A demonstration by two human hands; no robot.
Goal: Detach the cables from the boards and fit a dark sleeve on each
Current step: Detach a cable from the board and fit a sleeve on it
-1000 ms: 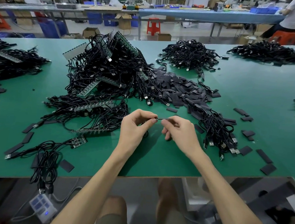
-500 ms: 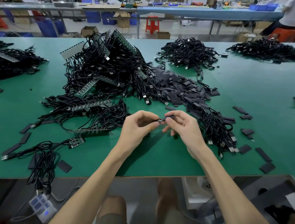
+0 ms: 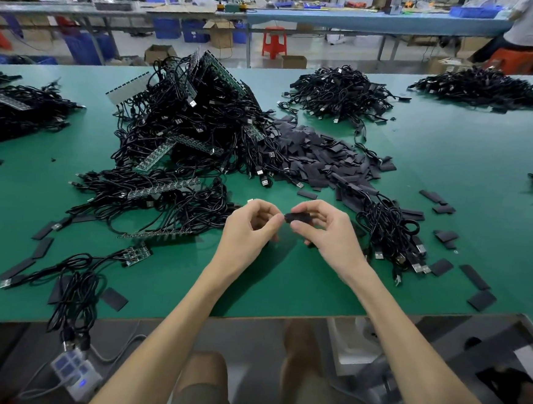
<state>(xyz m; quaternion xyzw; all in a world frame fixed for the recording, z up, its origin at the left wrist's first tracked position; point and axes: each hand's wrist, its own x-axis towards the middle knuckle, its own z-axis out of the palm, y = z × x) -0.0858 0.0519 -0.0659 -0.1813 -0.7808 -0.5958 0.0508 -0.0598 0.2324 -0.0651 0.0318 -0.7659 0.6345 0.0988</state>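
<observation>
dark sleeve [image 3: 297, 217] in right hand [image 3: 328, 233] grip, left hand [image 3: 250, 229] at end

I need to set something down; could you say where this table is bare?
The table is bare along its near edge and right of the sleeve pile; the board-and-cable pile crowds the middle.

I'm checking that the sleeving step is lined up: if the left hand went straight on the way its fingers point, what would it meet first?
The dark sleeve pinched in the right hand: the left hand points straight at its near end, probably level with it, though depth is unclear.
</observation>
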